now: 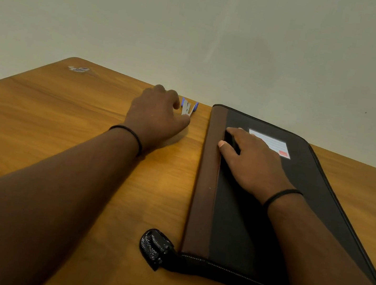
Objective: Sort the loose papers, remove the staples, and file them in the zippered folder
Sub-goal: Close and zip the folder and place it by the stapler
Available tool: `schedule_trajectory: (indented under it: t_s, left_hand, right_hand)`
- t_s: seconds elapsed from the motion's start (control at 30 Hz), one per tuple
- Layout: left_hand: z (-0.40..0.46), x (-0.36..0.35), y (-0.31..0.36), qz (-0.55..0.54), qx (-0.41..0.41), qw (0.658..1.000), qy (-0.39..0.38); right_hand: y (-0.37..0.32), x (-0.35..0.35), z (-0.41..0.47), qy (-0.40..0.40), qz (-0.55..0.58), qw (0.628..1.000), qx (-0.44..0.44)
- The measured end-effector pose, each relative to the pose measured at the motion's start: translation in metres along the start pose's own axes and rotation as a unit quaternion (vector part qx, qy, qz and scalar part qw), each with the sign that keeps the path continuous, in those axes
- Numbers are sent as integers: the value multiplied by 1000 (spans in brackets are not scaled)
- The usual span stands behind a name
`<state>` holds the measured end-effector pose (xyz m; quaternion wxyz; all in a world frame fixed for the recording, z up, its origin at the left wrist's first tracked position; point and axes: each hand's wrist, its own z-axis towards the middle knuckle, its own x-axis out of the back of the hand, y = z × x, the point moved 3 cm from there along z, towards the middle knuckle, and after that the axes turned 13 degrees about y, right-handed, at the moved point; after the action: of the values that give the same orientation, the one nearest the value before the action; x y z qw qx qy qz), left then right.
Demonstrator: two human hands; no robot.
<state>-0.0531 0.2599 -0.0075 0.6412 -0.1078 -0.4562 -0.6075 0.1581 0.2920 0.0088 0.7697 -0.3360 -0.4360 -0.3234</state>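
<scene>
A black zippered folder (256, 217) with a brown spine strip lies shut on the wooden table (47, 122), right of the middle. Its white label (273, 142) faces up, and its black zipper tail (155, 248) sticks out at the near left corner. My right hand (251, 161) rests flat on the folder's cover with straight fingers, just below the label. A small staple remover (188, 107) with blue handles and metal jaws sits near the table's far edge. My left hand (156, 114) has its curled index finger and thumb tip against the remover. No loose papers are in view.
A plain wall rises right behind the table's far edge. A small sticker (79, 69) marks the table's far left corner. Bare wood stretches to the left of my left arm and between the two arms.
</scene>
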Motion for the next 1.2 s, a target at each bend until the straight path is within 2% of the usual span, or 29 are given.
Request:
schedule_trajectory:
  t_s: [0.1,0.17,0.23,0.37,0.57,0.7,1.0,1.2]
  left_hand:
    - [-11,16,-15,-118,-4,985,-127]
    - [-15,23,-22,-154,11,974,-167]
    - [-15,22,-27,-142,2,977,-158]
    - [-6,16,-33,-70,-33,993,-88]
    - [14,10,-37,-4,-52,998,-26]
    - [19,5,-37,13,-26,998,-48]
    - [12,-7,-30,96,-96,980,-144]
    - [11,-6,-28,64,-74,980,-171]
  right_hand:
    - [-1,2,-1,-4,3,1000,-3]
    - [0,2,-3,-4,5,1000,-6]
    - [1,2,-4,-4,8,1000,-8]
    - [1,2,-2,-5,9,1000,-8]
    - [1,1,0,-1,7,1000,-11]
    - [1,0,0,-1,10,1000,-13]
    - [-2,3,-2,2,15,1000,-12]
    - [-2,4,-3,0,21,1000,-17]
